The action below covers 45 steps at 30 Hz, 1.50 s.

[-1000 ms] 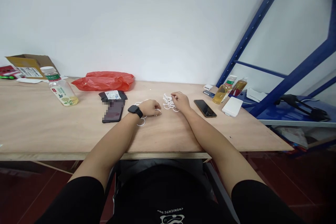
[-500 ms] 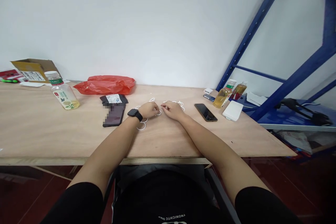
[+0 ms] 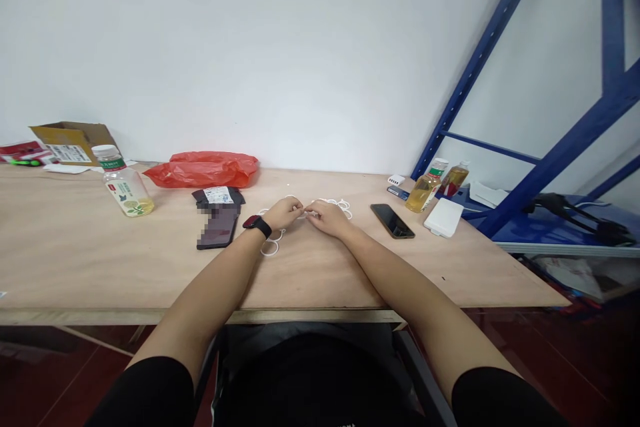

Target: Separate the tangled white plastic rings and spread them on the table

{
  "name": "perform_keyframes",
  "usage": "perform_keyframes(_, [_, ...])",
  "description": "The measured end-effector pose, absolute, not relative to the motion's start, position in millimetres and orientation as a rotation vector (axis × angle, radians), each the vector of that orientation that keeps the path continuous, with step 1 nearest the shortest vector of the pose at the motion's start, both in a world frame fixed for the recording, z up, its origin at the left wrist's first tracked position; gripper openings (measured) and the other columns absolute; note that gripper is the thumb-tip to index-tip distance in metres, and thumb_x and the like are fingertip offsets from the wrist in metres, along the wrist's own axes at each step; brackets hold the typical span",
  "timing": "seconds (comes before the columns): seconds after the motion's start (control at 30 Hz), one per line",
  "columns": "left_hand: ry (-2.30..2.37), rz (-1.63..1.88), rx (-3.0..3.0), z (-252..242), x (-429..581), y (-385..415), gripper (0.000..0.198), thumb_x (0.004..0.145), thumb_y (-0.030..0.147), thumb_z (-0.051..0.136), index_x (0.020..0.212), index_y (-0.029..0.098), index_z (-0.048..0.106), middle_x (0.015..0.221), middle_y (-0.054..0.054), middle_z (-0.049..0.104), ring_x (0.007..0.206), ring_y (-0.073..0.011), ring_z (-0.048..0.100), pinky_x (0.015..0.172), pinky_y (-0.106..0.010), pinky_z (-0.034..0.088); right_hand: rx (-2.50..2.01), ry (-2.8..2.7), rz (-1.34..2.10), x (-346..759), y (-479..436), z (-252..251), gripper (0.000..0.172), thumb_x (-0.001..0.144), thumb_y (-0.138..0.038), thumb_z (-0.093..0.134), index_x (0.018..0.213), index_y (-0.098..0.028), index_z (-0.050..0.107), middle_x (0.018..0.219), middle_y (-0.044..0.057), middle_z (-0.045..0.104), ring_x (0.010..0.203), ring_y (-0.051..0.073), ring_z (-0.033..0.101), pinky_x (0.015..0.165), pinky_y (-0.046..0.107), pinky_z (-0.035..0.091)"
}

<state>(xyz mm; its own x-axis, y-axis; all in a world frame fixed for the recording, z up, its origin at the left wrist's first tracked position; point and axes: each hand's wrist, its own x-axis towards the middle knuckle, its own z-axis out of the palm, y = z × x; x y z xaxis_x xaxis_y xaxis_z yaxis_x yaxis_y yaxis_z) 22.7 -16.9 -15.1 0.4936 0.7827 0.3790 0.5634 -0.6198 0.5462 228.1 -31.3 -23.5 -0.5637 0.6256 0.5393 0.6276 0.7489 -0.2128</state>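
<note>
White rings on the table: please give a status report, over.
Left hand and right hand meet at fingertips among white rings; grip too small to tell. Black phone right of them, not touching. Nothing between hands and rings.

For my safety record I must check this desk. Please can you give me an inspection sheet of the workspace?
Surface: wooden table, flat, light plywood.
Job's things: white rings, loose on the table beside the hands.
Clutter: red bag, bottle, cardboard box, black phone, white pack.
Hands: left hand and right hand meet, fingers closed on white rings.
Cables: black lead or tool on the side shelf; too blurred to tell.
Surroundings: white wall, blue rack.
</note>
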Motion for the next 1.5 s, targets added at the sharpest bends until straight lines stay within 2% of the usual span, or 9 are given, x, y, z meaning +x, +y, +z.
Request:
perform_keyframes(0.17, [1.157, 1.037, 2.204, -10, 27, -25, 0.030, 0.084, 0.043, 0.061, 0.097, 0.016, 0.067, 0.092, -0.005, 0.067, 0.070, -0.0148, 0.058, 0.069, -0.029, 0.050, -1.003, -2.203, -0.009, 228, -31, -23, 0.012, 0.092, -0.026, 0.058, 0.092, -0.021, 0.069, 0.089, 0.004, 0.070, 0.082, 0.016, 0.063, 0.074, 0.027, 0.045])
perform_keyframes(0.37, [1.165, 1.285, 2.285, -7, 26, -25, 0.027, 0.082, 0.037, 0.068, 0.098, 0.016, 0.071, 0.091, -0.006, 0.068, 0.069, -0.0145, 0.057, 0.072, -0.031, 0.050, -1.015, -2.134, -0.029, 228, -29, -25, 0.011, 0.090, -0.029, 0.062, 0.086, -0.021, 0.068, 0.084, 0.003, 0.069, 0.076, 0.015, 0.062, 0.070, 0.026, 0.043])
perform_keyframes(0.57, [1.127, 1.263, 2.188, -9, 26, -21, 0.021, 0.084, 0.035, 0.067, 0.092, 0.017, 0.073, 0.091, -0.006, 0.073, 0.074, -0.0157, 0.063, 0.071, -0.029, 0.051, -0.993, -2.178, -0.045, 227, -30, -25, 0.009, 0.089, -0.027, 0.064, 0.084, -0.021, 0.069, 0.082, 0.002, 0.069, 0.075, 0.015, 0.062, 0.071, 0.026, 0.044])
perform_keyframes(0.8, [1.057, 1.154, 2.470, -3, 26, -26, 0.018, 0.091, 0.030, 0.060, 0.092, 0.020, 0.075, 0.091, -0.006, 0.074, 0.082, -0.0175, 0.066, 0.077, -0.030, 0.051, -0.950, -2.065, -0.006, 228, -31, -23, 0.020, 0.093, -0.030, 0.056, 0.103, -0.023, 0.072, 0.093, 0.005, 0.072, 0.080, 0.016, 0.065, 0.077, 0.028, 0.048])
perform_keyframes(0.9, [1.051, 1.128, 2.540, -3, 28, -28, 0.020, 0.093, 0.030, 0.058, 0.093, 0.020, 0.075, 0.091, -0.006, 0.074, 0.083, -0.0178, 0.067, 0.078, -0.030, 0.051, -0.892, -2.077, 0.004, 228, -30, -23, 0.021, 0.094, -0.027, 0.053, 0.098, -0.023, 0.073, 0.091, 0.005, 0.072, 0.086, 0.017, 0.065, 0.078, 0.029, 0.049])
perform_keyframes(1.2, [1.032, 1.103, 2.593, -1, 26, -27, 0.020, 0.092, 0.027, 0.057, 0.091, 0.018, 0.074, 0.089, -0.007, 0.074, 0.082, -0.0179, 0.066, 0.078, -0.030, 0.051, -0.886, -2.134, -0.039, 227, -34, -19, 0.021, 0.094, -0.032, 0.054, 0.085, -0.021, 0.069, 0.083, 0.005, 0.069, 0.078, 0.016, 0.063, 0.073, 0.028, 0.046])
perform_keyframes(1.3, [1.035, 1.174, 2.484, 0, 28, -29, 0.021, 0.091, 0.030, 0.058, 0.091, 0.018, 0.074, 0.087, -0.006, 0.074, 0.080, -0.0173, 0.066, 0.076, -0.030, 0.051, -0.969, -2.056, 0.022, 224, -35, -18, 0.017, 0.092, -0.034, 0.056, 0.095, -0.022, 0.068, 0.092, 0.005, 0.069, 0.071, 0.015, 0.061, 0.072, 0.028, 0.046])
perform_keyframes(1.4, [1.036, 1.238, 2.282, -2, 31, -29, 0.025, 0.090, 0.036, 0.059, 0.091, 0.017, 0.075, 0.084, -0.006, 0.074, 0.075, -0.0167, 0.066, 0.072, -0.029, 0.052, -1.018, -2.012, 0.097, 221, -37, -17, 0.030, 0.088, -0.034, 0.061, 0.115, -0.022, 0.063, 0.111, 0.006, 0.068, 0.067, 0.013, 0.060, 0.073, 0.030, 0.049])
perform_keyframes(1.5, [0.997, 1.169, 2.168, -5, 28, -25, 0.028, 0.084, 0.041, 0.064, 0.090, 0.016, 0.074, 0.086, -0.007, 0.075, 0.075, -0.0171, 0.066, 0.070, -0.028, 0.053, -1.043, -2.072, 0.098, 220, -38, -16, 0.030, 0.085, -0.031, 0.062, 0.113, -0.023, 0.065, 0.110, 0.005, 0.069, 0.073, 0.016, 0.062, 0.077, 0.031, 0.050])
